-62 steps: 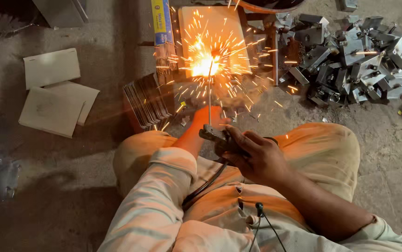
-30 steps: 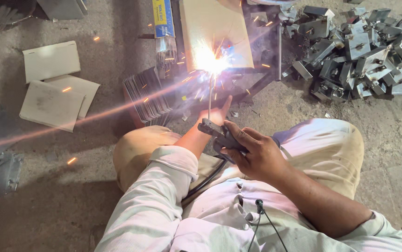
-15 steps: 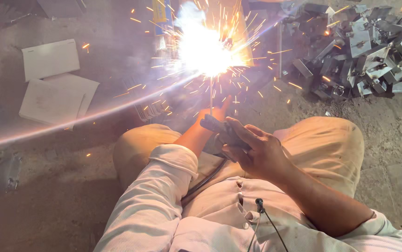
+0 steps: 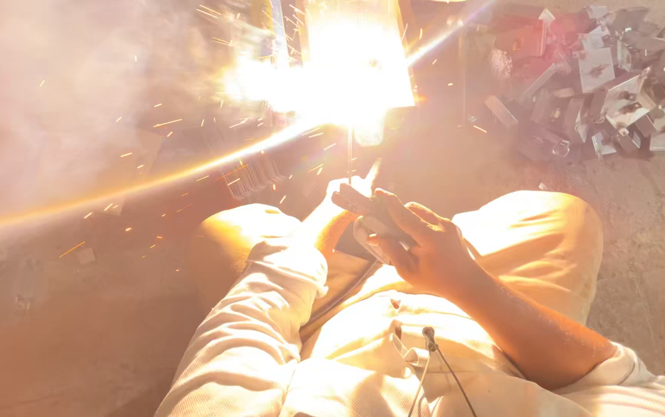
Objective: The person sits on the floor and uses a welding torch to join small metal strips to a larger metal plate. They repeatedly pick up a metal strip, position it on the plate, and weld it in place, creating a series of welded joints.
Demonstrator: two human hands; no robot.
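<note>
My right hand point(image 4: 423, 249) grips a welding electrode holder point(image 4: 363, 207), whose thin rod point(image 4: 350, 154) points up into a blinding arc flare point(image 4: 348, 77) on a flat metal plate on the floor. My left hand point(image 4: 336, 202) reaches forward beside the holder and touches its front end; glare hides the fingers. A dark cable point(image 4: 344, 293) runs from the holder back over my lap. I am squatting, with my knees in pale trousers point(image 4: 533, 239) to either side.
A heap of small grey metal brackets point(image 4: 618, 85) lies at the upper right on the concrete floor point(image 4: 656, 255). A stack of thin metal pieces point(image 4: 255, 174) sits left of the weld. Smoke, glare and flying sparks wash out the left half.
The arc has grown much brighter, and glare and smoke now blot out the plate and the flat sheets at left. Both hands stay in place on the holder.
</note>
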